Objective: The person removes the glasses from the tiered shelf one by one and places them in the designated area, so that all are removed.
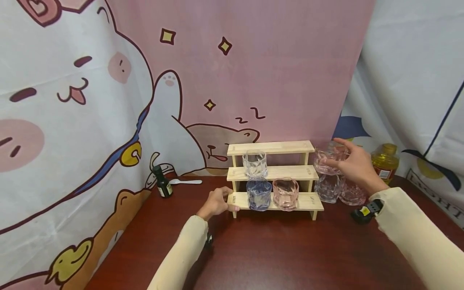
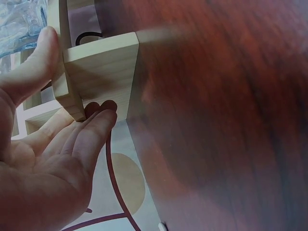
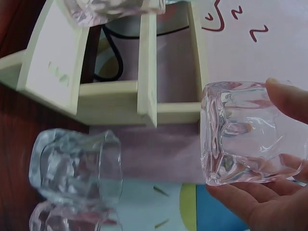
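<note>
In the head view, my left hand [image 1: 216, 203] grips the left end of the bottom step of a three-tier wooden display stand [image 1: 272, 148]. The left wrist view has the thumb on top and the fingers under the board. My right hand [image 1: 357, 164] holds a pale pink glass [image 3: 248, 134] in the air beside the stand's upper right end, thumb on one side and fingers on the other. A clear glass [image 1: 255, 165] sits on the middle step. On the bottom step, a blue glass [image 1: 259, 195] stands to the left of a pink glass [image 1: 286, 195].
Right of the stand, another clear glass [image 1: 328, 188] and a pink glass [image 1: 351, 194] stand on the dark red table [image 1: 268, 253]. A yellow oil bottle [image 1: 385, 163] is behind them. Far left are a small dark bottle [image 1: 163, 183] and a white spoon [image 1: 186, 182].
</note>
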`<action>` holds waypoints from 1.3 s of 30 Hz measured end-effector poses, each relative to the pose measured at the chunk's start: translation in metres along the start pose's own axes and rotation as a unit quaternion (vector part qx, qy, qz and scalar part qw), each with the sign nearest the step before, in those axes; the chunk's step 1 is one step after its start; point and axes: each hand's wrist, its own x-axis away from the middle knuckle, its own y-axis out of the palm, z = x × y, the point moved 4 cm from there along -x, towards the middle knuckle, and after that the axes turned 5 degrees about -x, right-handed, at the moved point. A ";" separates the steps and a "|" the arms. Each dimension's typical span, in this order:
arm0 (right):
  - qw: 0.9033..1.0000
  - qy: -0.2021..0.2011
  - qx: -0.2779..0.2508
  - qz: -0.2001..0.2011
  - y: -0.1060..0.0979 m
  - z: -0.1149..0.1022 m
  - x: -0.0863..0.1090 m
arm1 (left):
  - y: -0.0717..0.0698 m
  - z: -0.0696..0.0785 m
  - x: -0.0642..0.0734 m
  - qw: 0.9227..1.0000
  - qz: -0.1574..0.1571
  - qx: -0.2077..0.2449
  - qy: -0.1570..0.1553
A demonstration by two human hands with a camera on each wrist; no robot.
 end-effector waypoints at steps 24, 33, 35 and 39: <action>0.997 0.049 0.035 0.042 -0.042 0.063 0.020 | 0.000 0.000 0.000 1.000 0.003 0.007 0.000; 0.995 0.077 0.041 0.056 -0.052 0.081 0.023 | 0.000 0.000 0.000 1.000 0.003 0.013 -0.004; 0.994 0.082 0.042 0.064 -0.054 0.084 0.025 | 0.000 0.000 0.000 1.000 0.002 0.015 -0.004; 0.991 0.096 0.052 0.080 -0.059 0.092 0.028 | 0.000 -0.001 0.000 1.000 0.002 0.015 -0.004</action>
